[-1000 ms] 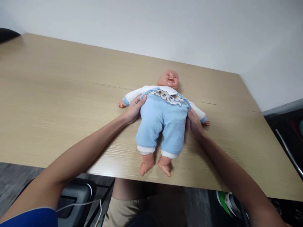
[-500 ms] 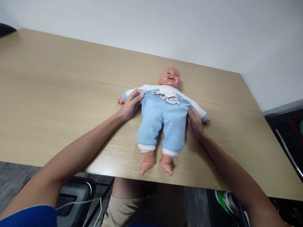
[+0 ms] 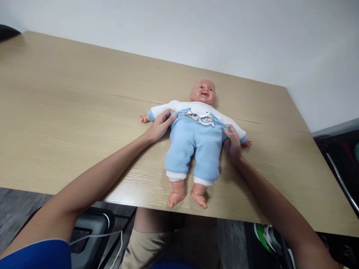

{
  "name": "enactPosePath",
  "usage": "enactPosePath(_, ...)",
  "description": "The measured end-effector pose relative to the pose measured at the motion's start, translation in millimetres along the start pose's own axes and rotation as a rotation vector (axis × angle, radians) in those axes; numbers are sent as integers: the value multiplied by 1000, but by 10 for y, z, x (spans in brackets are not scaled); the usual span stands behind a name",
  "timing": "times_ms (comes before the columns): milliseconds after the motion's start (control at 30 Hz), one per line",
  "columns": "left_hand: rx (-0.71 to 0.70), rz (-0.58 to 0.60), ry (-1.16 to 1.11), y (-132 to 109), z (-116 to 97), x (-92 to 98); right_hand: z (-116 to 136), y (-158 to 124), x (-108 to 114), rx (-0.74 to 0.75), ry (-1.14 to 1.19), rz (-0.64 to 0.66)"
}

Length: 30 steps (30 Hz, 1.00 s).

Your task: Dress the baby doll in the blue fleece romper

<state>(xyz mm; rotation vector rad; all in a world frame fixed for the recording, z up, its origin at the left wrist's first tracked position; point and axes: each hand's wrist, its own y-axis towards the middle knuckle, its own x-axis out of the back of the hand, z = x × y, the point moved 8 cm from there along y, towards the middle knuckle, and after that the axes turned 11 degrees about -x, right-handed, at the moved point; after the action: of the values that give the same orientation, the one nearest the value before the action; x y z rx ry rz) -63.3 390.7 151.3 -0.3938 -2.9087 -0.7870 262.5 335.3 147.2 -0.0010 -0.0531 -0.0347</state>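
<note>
While left hand (image 3: 160, 126) and right hand (image 3: 232, 145) pinch trousers (image 3: 196, 145), doll's (image 3: 203, 92) sleeves (image 3: 162, 109) adjoin.

I see the plastic baby doll in white-and-blue fleece clothes (image 3: 196, 138) lying on its back on the pale wood-grain worktop (image 3: 70, 112), right of the middle, with its head toward the white wall (image 3: 196, 33) behind and its feet just short of the near edge. My left hand (image 3: 160, 127) grips it at the waist from my left and my right hand (image 3: 232, 144) from my right, fingers (image 3: 171, 116) closed on the cloth, the doll between them. Below the near edge, a dark hard case (image 3: 89, 228) with a white cable (image 3: 95, 236) in front of it lies left of my knee in beige shorts (image 3: 143, 244), and a black metal rack (image 3: 339, 164) stands beside the worktop's right end.
</note>
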Motion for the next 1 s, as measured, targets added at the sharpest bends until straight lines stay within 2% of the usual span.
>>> enactPosePath(100, -59, 20, 163, -12, -88, 15, 44, -18, 15, 39, -36, -36)
enactPosePath(200, -49, 13, 251, -33, -112, 23, 36, -20, 10, 35, -50, -45)
enactPosePath(367, 48, -47, -2, -42, -48, -19, -45, 14, 3, -26, -12, -23)
enactPosePath(500, 66, -116, -180, -24, -18, -37, -59, 38, 5, -1, -49, -16)
enactPosePath(700, 58, -109, -178, -10, -5, -53, -52, 40, 16, -1, -19, -39)
enactPosePath(867, -10, -139, -123, -1, -63, -35, -32, 34, -21, -52, 53, -37)
enactPosePath(1000, -81, -203, -20, -8, -141, -2, 117, 81, -36, 20, 43, -55)
